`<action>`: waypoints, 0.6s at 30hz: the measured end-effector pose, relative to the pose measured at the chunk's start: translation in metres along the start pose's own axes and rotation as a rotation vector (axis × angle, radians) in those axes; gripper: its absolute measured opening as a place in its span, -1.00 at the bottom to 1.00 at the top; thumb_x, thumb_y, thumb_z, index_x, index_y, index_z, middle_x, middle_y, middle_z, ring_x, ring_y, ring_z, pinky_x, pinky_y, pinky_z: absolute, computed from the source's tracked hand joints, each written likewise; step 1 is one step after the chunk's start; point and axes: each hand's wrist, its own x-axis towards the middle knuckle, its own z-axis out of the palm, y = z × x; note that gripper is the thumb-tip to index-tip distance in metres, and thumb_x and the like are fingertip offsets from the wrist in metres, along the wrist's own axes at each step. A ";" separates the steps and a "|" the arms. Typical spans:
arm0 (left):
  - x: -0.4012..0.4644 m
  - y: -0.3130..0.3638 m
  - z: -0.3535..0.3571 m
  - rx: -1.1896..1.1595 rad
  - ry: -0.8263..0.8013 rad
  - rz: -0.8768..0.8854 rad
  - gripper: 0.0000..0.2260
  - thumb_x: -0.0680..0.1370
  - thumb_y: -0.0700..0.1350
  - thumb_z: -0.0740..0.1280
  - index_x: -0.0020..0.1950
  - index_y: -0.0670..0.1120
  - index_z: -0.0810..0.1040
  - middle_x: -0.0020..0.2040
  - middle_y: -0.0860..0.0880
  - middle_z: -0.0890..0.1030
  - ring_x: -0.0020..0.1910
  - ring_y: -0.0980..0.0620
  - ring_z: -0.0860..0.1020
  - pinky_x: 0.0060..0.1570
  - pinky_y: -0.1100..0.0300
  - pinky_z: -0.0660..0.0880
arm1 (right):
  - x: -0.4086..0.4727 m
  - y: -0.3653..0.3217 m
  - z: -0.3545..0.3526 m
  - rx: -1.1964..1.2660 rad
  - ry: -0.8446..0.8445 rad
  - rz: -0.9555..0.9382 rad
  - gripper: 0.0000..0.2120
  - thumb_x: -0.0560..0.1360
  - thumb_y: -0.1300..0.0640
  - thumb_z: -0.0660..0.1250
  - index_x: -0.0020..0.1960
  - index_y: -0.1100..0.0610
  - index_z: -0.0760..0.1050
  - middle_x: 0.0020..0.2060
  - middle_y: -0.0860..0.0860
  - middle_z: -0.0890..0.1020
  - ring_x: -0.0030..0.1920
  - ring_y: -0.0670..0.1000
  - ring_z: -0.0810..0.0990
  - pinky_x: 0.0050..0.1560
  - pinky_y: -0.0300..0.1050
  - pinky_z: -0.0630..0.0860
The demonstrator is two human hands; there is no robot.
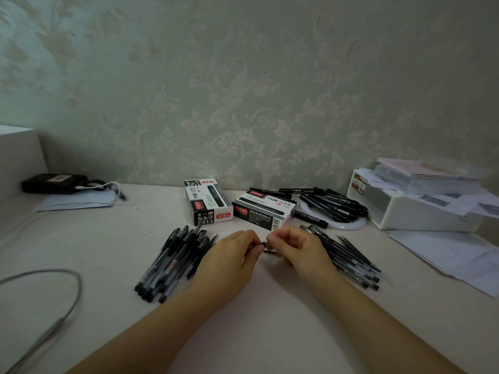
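Note:
My left hand and my right hand meet over the middle of the white desk. Both pinch a thin black pen between their fingertips; most of it is hidden by the fingers. A pile of capped black gel pens lies just left of my left hand. A second pile of thinner black pens or refills lies right of my right hand. Two black-and-white marker boxes sit behind the hands.
Black markers are heaped on a white ring at the back right, beside a white box stacked with papers. Loose sheets lie at the right edge. A black pouch with cable sits back left; a grey cable loops front left.

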 end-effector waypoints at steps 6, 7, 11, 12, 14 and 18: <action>-0.002 0.003 -0.002 0.006 -0.008 0.001 -0.84 0.64 0.04 0.12 0.20 0.18 0.39 -0.10 0.18 0.51 -0.13 0.13 0.50 -0.14 0.04 0.53 | 0.002 0.002 -0.003 0.040 0.099 0.029 -0.94 0.52 0.14 0.42 -0.02 0.04 0.61 -0.23 -0.03 0.70 -0.29 -0.16 0.59 -0.26 -0.30 0.50; -0.002 0.003 -0.002 0.008 -0.010 0.007 -0.81 0.65 0.04 0.11 0.24 0.20 0.37 -0.06 0.17 0.54 -0.12 0.13 0.50 -0.13 0.05 0.52 | 0.002 0.002 -0.004 0.047 0.128 0.026 -0.95 0.51 0.12 0.42 -0.02 0.04 0.60 -0.23 -0.02 0.71 -0.29 -0.14 0.59 -0.25 -0.28 0.51; -0.002 0.004 -0.004 0.030 -0.040 0.007 -0.75 0.66 0.00 0.07 0.30 0.22 0.36 -0.03 0.12 0.56 -0.11 0.10 0.47 -0.13 0.09 0.50 | 0.003 0.001 -0.008 -0.123 0.168 -0.068 -0.94 0.48 0.11 0.47 -0.12 0.05 0.60 -0.28 -0.02 0.70 -0.28 -0.14 0.63 -0.25 -0.35 0.52; -0.002 0.004 -0.004 0.034 -0.047 0.002 -0.75 0.66 0.00 0.07 0.31 0.22 0.36 -0.03 0.11 0.55 -0.11 0.10 0.47 -0.12 0.09 0.50 | 0.003 0.001 -0.008 -0.203 0.151 -0.098 -0.93 0.46 0.13 0.48 -0.15 0.04 0.60 -0.29 -0.04 0.69 -0.27 -0.14 0.63 -0.24 -0.34 0.52; -0.001 0.004 -0.005 0.040 -0.058 -0.012 -0.74 0.66 0.00 0.06 0.32 0.22 0.35 0.01 0.10 0.55 -0.06 0.08 0.48 -0.09 0.06 0.50 | 0.002 0.002 -0.007 -0.385 0.102 -0.155 -0.90 0.44 0.14 0.50 -0.18 -0.01 0.61 -0.29 -0.10 0.67 -0.27 -0.17 0.61 -0.23 -0.36 0.48; -0.001 0.002 -0.003 0.053 -0.061 -0.034 -0.73 0.66 0.00 0.06 0.32 0.24 0.33 0.03 0.10 0.55 -0.02 0.07 0.49 -0.05 0.03 0.50 | -0.004 0.005 -0.004 -0.641 -0.014 -0.216 -0.95 0.43 0.06 0.49 -0.17 -0.03 0.62 -0.31 -0.16 0.64 -0.25 -0.20 0.57 -0.22 -0.40 0.43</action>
